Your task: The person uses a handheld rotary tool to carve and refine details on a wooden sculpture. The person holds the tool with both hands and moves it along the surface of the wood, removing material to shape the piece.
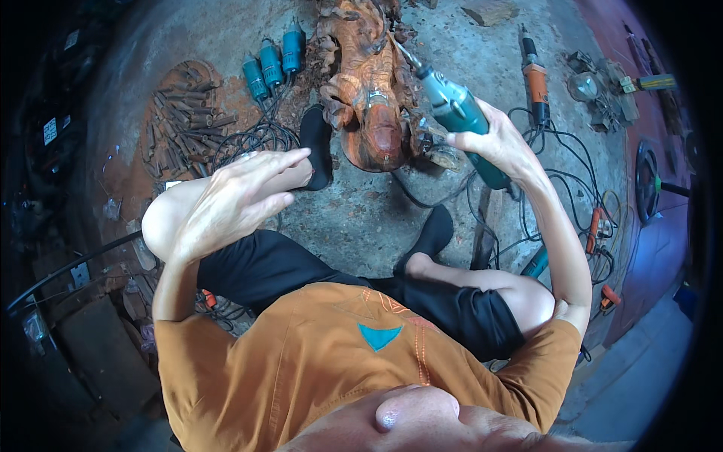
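My right hand [493, 143] is wrapped round a teal die grinder [458, 109], its slim bit pointing up and left toward a carved wooden figure [369, 79]. The bit's tip is close to the carving's right side; I cannot tell whether they touch. The reddish-brown carving lies on the floor between my feet, its rounded end toward me. My left hand [245, 184] hovers over my left knee, fingers stretched out and thumb apart, holding nothing. The left foot, in a black sock, rests beside the carving.
Several teal power tools [271, 62] stand at the far left, near a heap of chisels or wooden sticks [184, 113]. An orange and black grinder [536, 90] lies at the right among black cables [576, 177]. Metal pieces [595, 87] sit farther right.
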Tool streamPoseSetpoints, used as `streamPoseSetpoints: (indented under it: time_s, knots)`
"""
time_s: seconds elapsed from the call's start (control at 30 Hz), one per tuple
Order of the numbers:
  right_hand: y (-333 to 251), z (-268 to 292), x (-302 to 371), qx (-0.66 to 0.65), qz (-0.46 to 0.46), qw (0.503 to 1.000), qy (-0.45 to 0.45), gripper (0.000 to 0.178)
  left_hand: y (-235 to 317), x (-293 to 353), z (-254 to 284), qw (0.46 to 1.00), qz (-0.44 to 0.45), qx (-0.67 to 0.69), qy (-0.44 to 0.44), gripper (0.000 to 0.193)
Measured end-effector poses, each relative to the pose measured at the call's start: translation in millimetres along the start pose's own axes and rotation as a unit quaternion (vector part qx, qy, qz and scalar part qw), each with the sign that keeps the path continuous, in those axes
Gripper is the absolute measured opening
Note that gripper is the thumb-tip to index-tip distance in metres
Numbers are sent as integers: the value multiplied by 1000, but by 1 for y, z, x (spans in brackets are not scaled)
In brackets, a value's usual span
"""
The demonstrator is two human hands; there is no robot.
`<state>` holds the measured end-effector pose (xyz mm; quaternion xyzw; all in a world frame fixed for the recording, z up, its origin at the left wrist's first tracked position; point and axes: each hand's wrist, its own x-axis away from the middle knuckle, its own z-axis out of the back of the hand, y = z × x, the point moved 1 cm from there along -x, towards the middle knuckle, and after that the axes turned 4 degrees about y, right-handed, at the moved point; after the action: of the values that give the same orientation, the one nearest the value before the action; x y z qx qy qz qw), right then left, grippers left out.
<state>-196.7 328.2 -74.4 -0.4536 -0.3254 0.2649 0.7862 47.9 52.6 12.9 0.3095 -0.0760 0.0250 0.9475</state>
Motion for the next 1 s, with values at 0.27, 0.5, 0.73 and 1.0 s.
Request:
streamPoseSetpoints:
  time_s: [0.27, 0.5, 0.73, 1.0]
  knots:
    - [21, 14, -3, 264, 66, 962, -17, 52, -16, -17, 48, 986, -36, -161, 14, 61]
    - [25, 13, -11, 375, 130, 917, -29, 45, 16, -46, 52, 978, -19, -178, 103, 61]
    - [30, 29, -23, 431, 188, 882, -17, 55, -2, -59, 56, 982, -87, -153, 72, 59]
    - [36, 36, -37, 480, 205, 852, -35, 65, -11, -67, 63, 987, -88, -130, 23, 57]
